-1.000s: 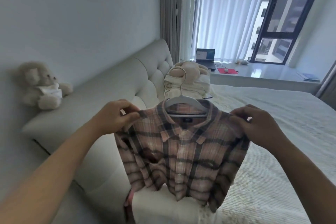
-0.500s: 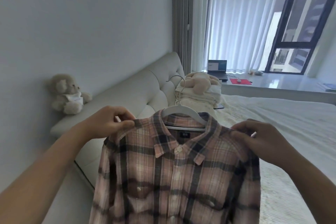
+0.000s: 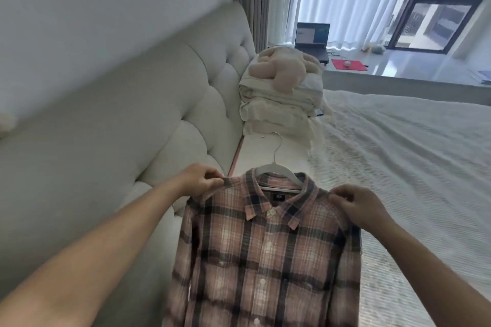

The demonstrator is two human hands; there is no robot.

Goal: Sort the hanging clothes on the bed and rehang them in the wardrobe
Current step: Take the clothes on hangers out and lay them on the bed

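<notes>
— Holding the plaid shirt [image 3: 268, 255] above the bed [image 3: 398, 167], left hand [image 3: 198, 180] and right hand [image 3: 354, 206] each pinch a shoulder, fingers curled on cloth.

— Uneven pulling could slip it off the white hanger [image 3: 276, 167] towards the headboard [image 3: 148, 119].

headboard [image 3: 170, 103] left, bedding pile [image 3: 281, 109] ahead

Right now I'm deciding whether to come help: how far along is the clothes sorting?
Done: the plaid shirt already sits on its white hanger, buttoned. In hand: the left hand and right hand each pinch a shoulder, holding it over the bed. Left: hanging it up; no wardrobe is in view, and no other hanging clothes show.
</notes>
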